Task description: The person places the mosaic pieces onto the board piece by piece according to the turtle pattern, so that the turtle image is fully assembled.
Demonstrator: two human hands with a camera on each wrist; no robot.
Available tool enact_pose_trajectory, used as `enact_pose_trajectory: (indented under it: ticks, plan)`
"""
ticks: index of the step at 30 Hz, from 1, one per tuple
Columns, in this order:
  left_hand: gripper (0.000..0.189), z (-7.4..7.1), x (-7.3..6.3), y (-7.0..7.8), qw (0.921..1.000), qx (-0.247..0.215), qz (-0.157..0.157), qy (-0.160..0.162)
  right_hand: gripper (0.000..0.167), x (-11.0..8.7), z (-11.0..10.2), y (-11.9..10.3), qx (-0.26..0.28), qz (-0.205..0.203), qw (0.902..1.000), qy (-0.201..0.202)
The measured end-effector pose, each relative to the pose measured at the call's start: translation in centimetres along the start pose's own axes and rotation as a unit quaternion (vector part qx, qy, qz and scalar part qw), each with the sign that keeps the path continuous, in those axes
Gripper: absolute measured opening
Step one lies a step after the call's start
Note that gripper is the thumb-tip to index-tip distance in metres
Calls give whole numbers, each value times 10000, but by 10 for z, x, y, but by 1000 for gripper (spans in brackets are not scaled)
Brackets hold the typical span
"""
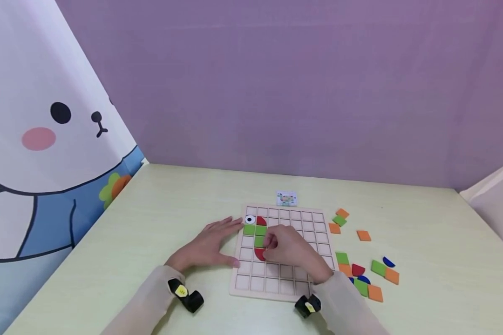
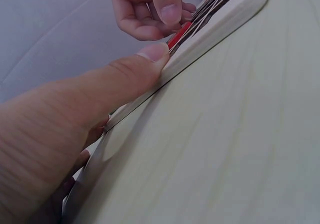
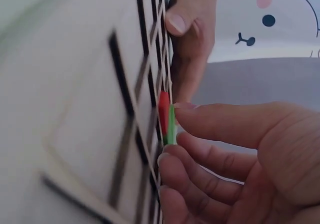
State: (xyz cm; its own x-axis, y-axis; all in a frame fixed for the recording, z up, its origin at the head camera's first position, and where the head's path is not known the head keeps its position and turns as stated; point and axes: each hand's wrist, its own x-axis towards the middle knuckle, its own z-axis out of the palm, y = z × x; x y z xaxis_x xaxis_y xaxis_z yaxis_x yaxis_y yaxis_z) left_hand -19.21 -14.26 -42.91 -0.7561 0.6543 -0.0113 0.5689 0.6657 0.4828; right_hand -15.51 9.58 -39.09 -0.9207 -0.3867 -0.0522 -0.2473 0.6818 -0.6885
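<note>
My right hand [image 1: 291, 246] is over the wooden grid board [image 1: 276, 297], its fingers curled. In the right wrist view its thumb and fingertips pinch a thin green square tile [image 3: 171, 126] close over the grid. Beside it lies a red rounded piece [image 1: 259, 253], near the thumb in the head view. More green tiles [image 1: 249, 230], another red piece [image 1: 261, 221] and a white eye piece [image 1: 249, 219] lie in the board's left columns. My left hand [image 1: 207, 244] rests at the board's left edge, fingers spread and thumb on the rim.
Loose orange tiles [image 1: 363, 235], green tiles [image 1: 378, 267], blue half-rounds [image 1: 388, 262] and a red piece [image 1: 358, 270] lie scattered right of the board. A small picture card [image 1: 286, 198] lies behind the board. A purple backdrop [image 1: 293, 93] stands along the table's far edge.
</note>
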Motion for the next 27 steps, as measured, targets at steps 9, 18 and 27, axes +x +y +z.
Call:
enact_pose_trajectory:
  ticks: [9,18,27]
  plan:
    - [95,2,2,1,10000,-4,-54,4,9,-12,-21,14,-145,147,9998,11]
    - [96,3,6,2,10000,-39,-42,-5,8,-27,-41,39,-265,219,9992,213]
    - [95,6,10,2,10000,-21,-86,-44,10,-46,-62,62,-478,538,9963,471]
